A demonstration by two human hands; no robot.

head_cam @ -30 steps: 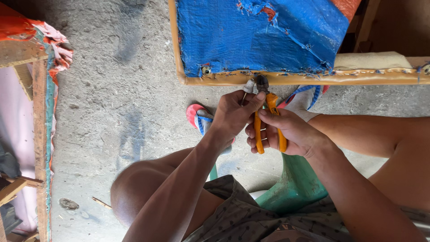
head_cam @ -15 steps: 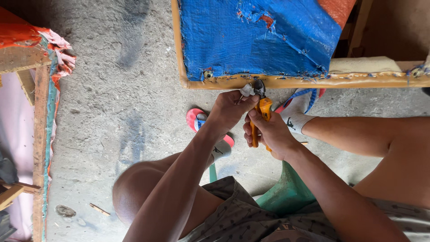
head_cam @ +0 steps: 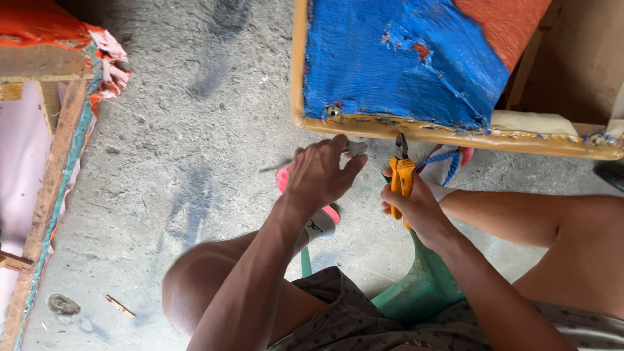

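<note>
Lighting: soft daylight, even, fairly bright. Shadows: faint, diffuse on concrete floor (head_cam: pixel 195 130). Glare: none; pink panel (head_cam: pixel 16 162) at left edge slightly washed out. Focus: sharp overall, no motion blur. Edge distortion: minimal.

We've got orange-handled pliers (head_cam: pixel 401 175) standing upright in the right hand (head_cam: pixel 416 208), dark metal nose pointing up, its tip right at the lower edge of the wooden frame (head_cam: pixel 455 133). That frame is pale tan, running across in front of us, covered in worn, torn blue sheet (head_cam: pixel 396 58) with frayed threads along the edge. The left hand (head_cam: pixel 318 172) pinches a small grey scrap (head_cam: pixel 357 148) just beneath the frame, beside the pliers.
</note>
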